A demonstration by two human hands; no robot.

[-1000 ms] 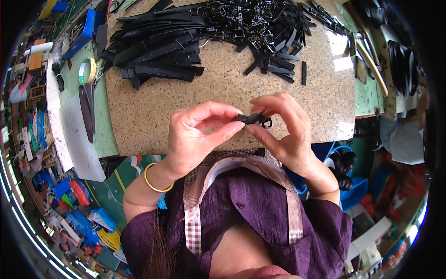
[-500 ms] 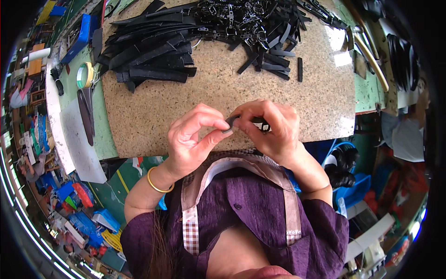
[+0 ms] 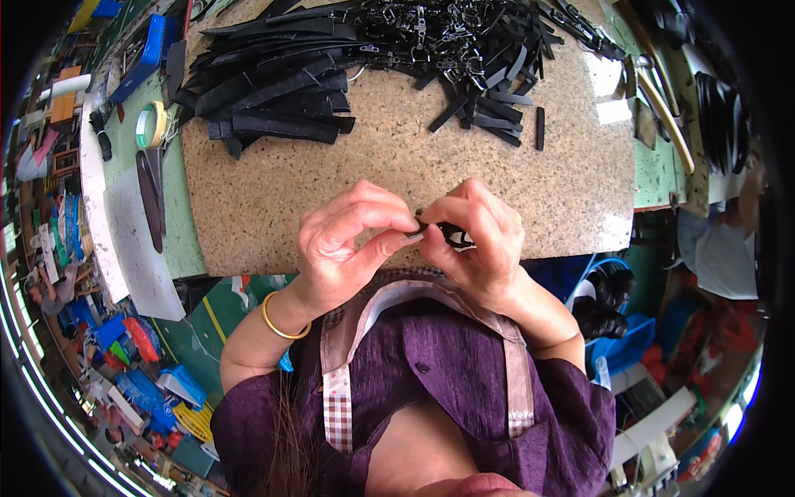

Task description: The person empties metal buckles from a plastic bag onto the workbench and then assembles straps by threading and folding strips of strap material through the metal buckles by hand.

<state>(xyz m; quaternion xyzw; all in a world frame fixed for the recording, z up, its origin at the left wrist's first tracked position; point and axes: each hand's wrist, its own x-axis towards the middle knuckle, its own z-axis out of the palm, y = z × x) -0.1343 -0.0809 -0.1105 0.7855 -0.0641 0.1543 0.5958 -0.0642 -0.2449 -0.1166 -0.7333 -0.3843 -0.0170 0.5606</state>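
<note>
Pinching a small black strap piece [image 3: 451, 236] between thumb and fingertips, the left hand [image 3: 352, 244] and right hand [image 3: 476, 240] are meeting at the frame's centre, now drawn closer to the chest than a second ago, suggesting fine fitting work. Beyond them, black straps [image 3: 273, 91] are lying stacked at upper left of the speckled stone slab [image 3: 397, 174], metal buckles [image 3: 431, 37] heaped at top.

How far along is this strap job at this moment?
Looks early or midway. Done: cannot tell which pieces are finished. In hand: left hand and right hand pinch one small black piece. Left: a strap pile and buckle heap remain on the slab.
</note>
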